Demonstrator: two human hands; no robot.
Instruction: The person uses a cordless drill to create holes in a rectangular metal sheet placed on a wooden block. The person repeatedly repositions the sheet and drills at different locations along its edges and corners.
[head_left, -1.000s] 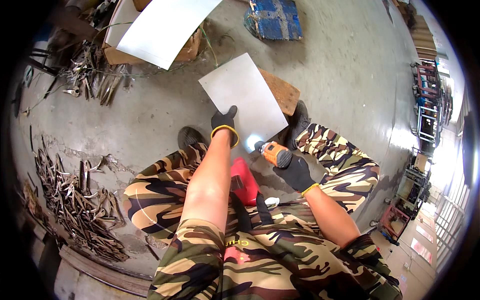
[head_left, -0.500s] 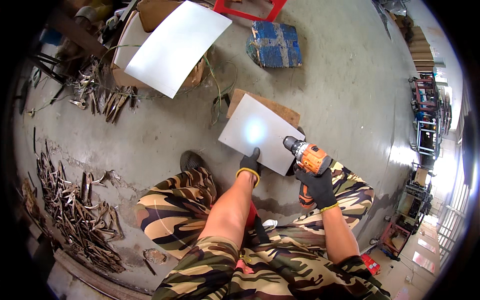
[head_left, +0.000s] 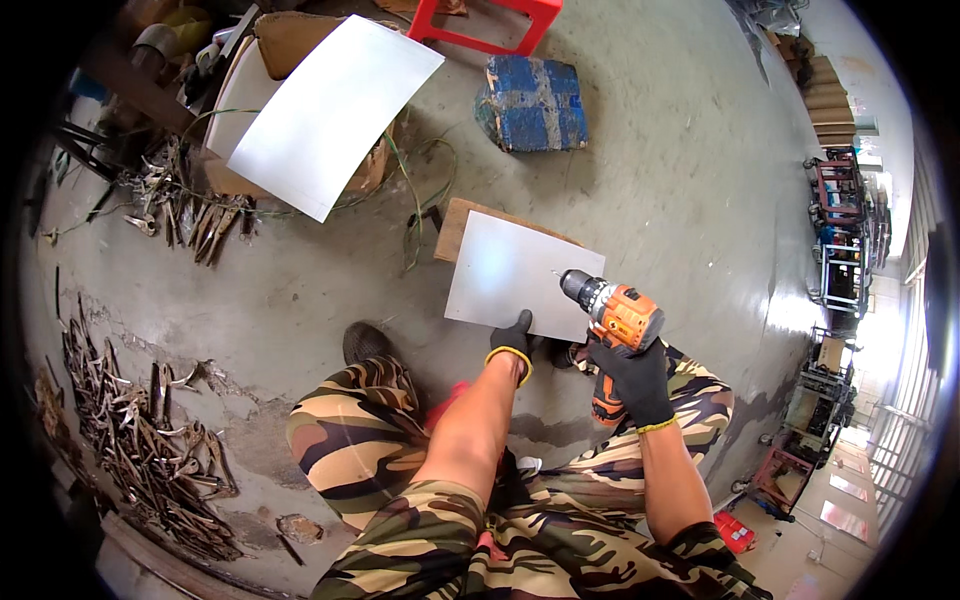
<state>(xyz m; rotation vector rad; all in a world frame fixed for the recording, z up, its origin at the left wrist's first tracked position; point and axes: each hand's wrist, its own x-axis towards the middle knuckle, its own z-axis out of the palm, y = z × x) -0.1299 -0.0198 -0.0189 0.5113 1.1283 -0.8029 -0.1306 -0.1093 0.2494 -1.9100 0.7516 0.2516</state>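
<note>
In a dark glove with a yellow cuff, my left hand [head_left: 512, 342] grips the near edge of a flat grey-white sheet [head_left: 515, 272], thumb on top and fingers hidden underneath. The sheet lies over a brown wooden board [head_left: 456, 232], which shows along its far and left sides. My gloved right hand [head_left: 638, 380] is wrapped round the handle of an orange and black cordless drill [head_left: 625, 318]. Its thin bit points left, over the right part of the sheet; whether the tip touches it I cannot tell.
A larger white sheet [head_left: 335, 115] rests on a cardboard box [head_left: 285, 45] at the far left. Beyond the board sit a blue taped bundle [head_left: 538, 103] and a red stool [head_left: 485, 35]. Piled metal pieces [head_left: 150, 440] lie at left; wheeled carts [head_left: 845, 270] stand far right.
The grey-white sheet has turned clockwise on the board, with my left hand still on its near edge. Its bright light spot has dimmed and shifted left. The drill stays in my right hand.
</note>
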